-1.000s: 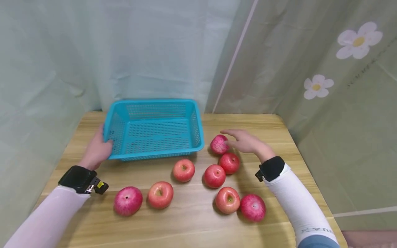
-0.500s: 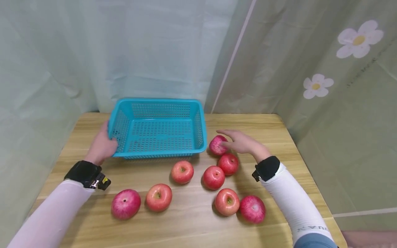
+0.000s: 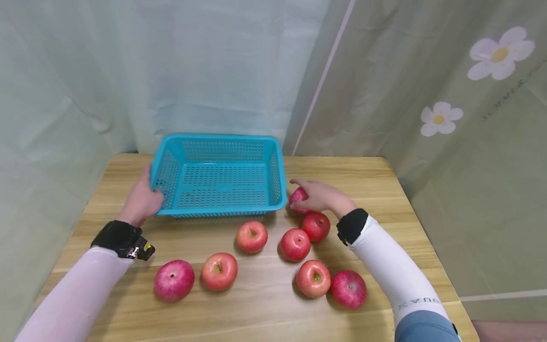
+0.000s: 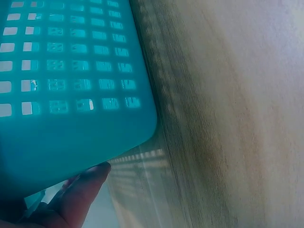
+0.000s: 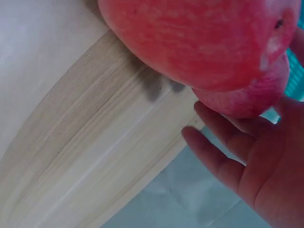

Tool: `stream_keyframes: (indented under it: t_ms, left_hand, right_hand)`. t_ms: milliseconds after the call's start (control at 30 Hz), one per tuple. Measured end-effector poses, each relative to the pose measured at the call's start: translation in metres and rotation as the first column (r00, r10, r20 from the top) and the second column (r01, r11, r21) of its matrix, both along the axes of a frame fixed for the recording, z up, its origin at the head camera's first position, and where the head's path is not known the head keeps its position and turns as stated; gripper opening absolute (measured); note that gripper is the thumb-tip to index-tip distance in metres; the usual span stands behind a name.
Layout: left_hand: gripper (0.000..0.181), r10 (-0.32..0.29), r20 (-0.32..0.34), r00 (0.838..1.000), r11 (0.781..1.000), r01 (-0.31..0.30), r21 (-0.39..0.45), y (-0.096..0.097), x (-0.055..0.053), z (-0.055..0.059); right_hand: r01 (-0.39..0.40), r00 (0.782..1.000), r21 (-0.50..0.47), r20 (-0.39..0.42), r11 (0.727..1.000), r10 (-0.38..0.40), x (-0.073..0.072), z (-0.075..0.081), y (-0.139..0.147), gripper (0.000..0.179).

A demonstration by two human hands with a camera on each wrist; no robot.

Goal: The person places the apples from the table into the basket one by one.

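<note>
Gripping the blue basket (image 3: 222, 210) at its left end with the left hand (image 3: 143, 199); cupping the right hand (image 3: 319, 195) around a pink apple (image 3: 298, 194), cannot tell whether gripped.

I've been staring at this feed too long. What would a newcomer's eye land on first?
Probably the bright turquoise basket, empty, toward the back of the wooden table, with the left hand gripping its left end. Next, the eight red and pink apples scattered in front of it and to its right. Then the right hand, its fingers around the farthest apple, just right of the basket.
</note>
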State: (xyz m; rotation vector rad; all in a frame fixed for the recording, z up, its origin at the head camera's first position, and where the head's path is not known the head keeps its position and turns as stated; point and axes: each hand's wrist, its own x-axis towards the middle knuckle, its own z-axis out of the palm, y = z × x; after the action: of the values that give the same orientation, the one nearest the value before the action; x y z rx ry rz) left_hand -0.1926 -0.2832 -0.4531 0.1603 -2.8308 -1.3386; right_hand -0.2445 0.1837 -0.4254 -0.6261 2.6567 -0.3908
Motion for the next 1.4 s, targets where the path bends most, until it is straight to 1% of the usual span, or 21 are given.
stream_keyframes:
  t_ms: [167, 300, 467, 567, 633, 733, 867, 1033, 1133, 1300, 1400]
  left_hand:
    - [0.086, 0.008, -0.015, 1.0, 1.0, -0.009, -0.029, -0.001, 0.001, 0.002]
    - [0.088, 0.017, -0.02, 1.0, 1.0, -0.018, -0.017, 0.001, 0.002, 0.003]
    - [0.088, 0.023, -0.015, 1.0, 1.0, -0.022, 0.018, 0.006, 0.001, 0.003]
    - [0.089, 0.026, -0.006, 1.0, 0.999, -0.026, 0.03, 0.008, 0.0, 0.002]
    - [0.089, 0.029, -0.003, 1.0, 0.999, -0.029, 0.021, 0.008, 0.0, 0.002]
    - [0.088, 0.031, -0.001, 1.0, 0.999, -0.031, 0.007, 0.008, 0.001, 0.003]
    - [0.088, 0.037, -0.006, 0.999, 0.999, -0.037, -0.005, 0.007, 0.001, 0.003]
    - [0.088, 0.04, 0.001, 0.999, 0.999, -0.04, 0.0, 0.007, 0.001, 0.002]
    - [0.089, 0.039, 0.005, 0.999, 0.999, -0.039, 0.013, 0.007, 0.001, 0.001]
    - [0.088, 0.035, 0.014, 0.999, 0.999, -0.035, 0.009, 0.007, 0.0, 0.003]
    - [0.088, 0.038, 0.02, 0.999, 0.999, -0.038, 0.005, 0.007, 0.002, 0.004]
  right_hand:
    - [0.009, 1.0, 0.043, 0.009, 0.999, -0.01, -0.002, -0.003, -0.008, 0.085]
    - [0.011, 1.0, 0.067, 0.0, 0.998, -0.011, -0.002, -0.006, -0.012, 0.082]
    - [0.034, 0.999, 0.073, -0.014, 0.997, -0.033, -0.004, -0.007, -0.012, 0.059]
    - [0.055, 0.998, 0.072, -0.012, 0.996, -0.054, -0.006, -0.007, -0.011, 0.053]
    - [0.068, 0.998, 0.073, -0.013, 0.995, -0.067, -0.007, -0.007, -0.01, 0.056]
    - [0.082, 0.996, 0.062, -0.026, 0.995, -0.081, -0.009, -0.008, -0.008, 0.065]
    - [0.087, 0.995, 0.017, -0.04, 0.996, -0.087, -0.013, -0.007, -0.006, 0.077]
    - [0.068, 0.996, 0.047, -0.064, 0.997, -0.065, -0.017, -0.01, -0.002, 0.07]
    - [0.065, 0.996, 0.059, -0.064, 0.996, -0.061, -0.018, -0.012, 0.0, 0.067]
    - [0.078, 0.997, 0.025, -0.013, 0.997, -0.078, -0.019, -0.016, 0.006, 0.07]
    - [0.088, 0.996, -0.002, 0.024, 0.996, -0.088, -0.02, -0.017, 0.008, 0.07]
